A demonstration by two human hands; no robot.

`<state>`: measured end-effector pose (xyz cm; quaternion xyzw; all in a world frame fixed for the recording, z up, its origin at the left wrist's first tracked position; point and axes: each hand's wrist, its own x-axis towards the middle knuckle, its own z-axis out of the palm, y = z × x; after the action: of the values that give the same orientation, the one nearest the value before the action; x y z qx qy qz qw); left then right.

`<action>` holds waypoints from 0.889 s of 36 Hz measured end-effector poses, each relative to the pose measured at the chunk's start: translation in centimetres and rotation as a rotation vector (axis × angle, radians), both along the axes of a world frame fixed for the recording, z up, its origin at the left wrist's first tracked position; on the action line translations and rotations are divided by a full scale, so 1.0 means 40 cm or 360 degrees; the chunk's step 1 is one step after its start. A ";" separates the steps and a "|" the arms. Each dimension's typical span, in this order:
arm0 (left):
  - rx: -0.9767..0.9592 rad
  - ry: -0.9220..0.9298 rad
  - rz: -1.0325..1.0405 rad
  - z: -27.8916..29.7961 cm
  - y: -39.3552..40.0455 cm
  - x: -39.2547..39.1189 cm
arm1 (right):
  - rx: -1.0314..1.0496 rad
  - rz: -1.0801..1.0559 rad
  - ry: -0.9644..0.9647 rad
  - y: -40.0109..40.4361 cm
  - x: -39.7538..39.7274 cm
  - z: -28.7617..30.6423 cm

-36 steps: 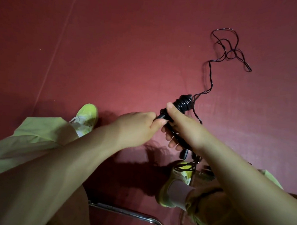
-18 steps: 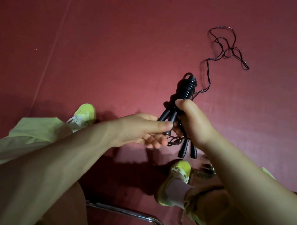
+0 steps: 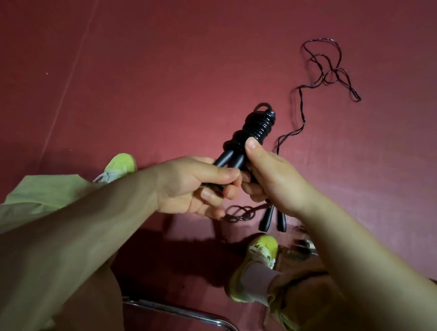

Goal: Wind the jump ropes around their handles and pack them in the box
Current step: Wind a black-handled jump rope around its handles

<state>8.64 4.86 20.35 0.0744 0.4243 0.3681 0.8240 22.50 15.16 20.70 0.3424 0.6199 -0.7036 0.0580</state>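
Observation:
A black jump rope bundle (image 3: 258, 125) has its rope coiled tightly round the top of two handles held side by side. My left hand (image 3: 191, 186) grips the handles' lower ends. My right hand (image 3: 269, 172) curls round the bundle from the right, its thumb pressing just under the coil. Two more black handle ends (image 3: 272, 219) stick out below my right hand; what holds them is hidden. A thin loose rope (image 3: 324, 70) trails over the red floor at the upper right and runs down behind my right hand. A small tangle of rope (image 3: 239, 213) hangs under my left hand.
My feet in yellow-green shoes (image 3: 261, 252) (image 3: 119, 164) stand on the red floor (image 3: 166, 75). A chrome chair tube (image 3: 181, 314) crosses the bottom edge. Something clear and glossy (image 3: 302, 246) lies beside my right shoe, mostly hidden by my arm.
The bundle has swung up from under my right hand and tilted, coil end up. My left hand has closed round the handles' lower ends. The loose rope on the floor has barely shifted.

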 end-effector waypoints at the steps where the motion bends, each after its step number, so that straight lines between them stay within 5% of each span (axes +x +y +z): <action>1: -0.0014 0.0176 -0.0043 0.005 0.004 0.000 | -0.0014 -0.0002 -0.0030 0.001 0.002 0.003; 10: 0.0152 0.1277 -0.0307 -0.019 0.012 0.018 | 0.0044 -0.0100 -0.0283 -0.015 -0.006 -0.018; 22: 0.0257 0.2393 -0.0934 -0.029 0.003 0.023 | -0.0112 -0.0097 -0.0496 -0.017 -0.002 -0.037; 29: 0.0360 0.2322 -0.0931 -0.020 0.007 0.020 | -0.0204 -0.0207 -0.0447 -0.022 -0.004 -0.046; 32: 0.0359 0.1990 -0.0771 -0.006 0.008 0.028 | -0.0269 -0.0288 -0.0328 -0.019 -0.005 -0.050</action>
<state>9.77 5.17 20.12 0.4516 0.7513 0.1030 0.4702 22.32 14.41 18.68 0.4611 0.5159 -0.7168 0.0863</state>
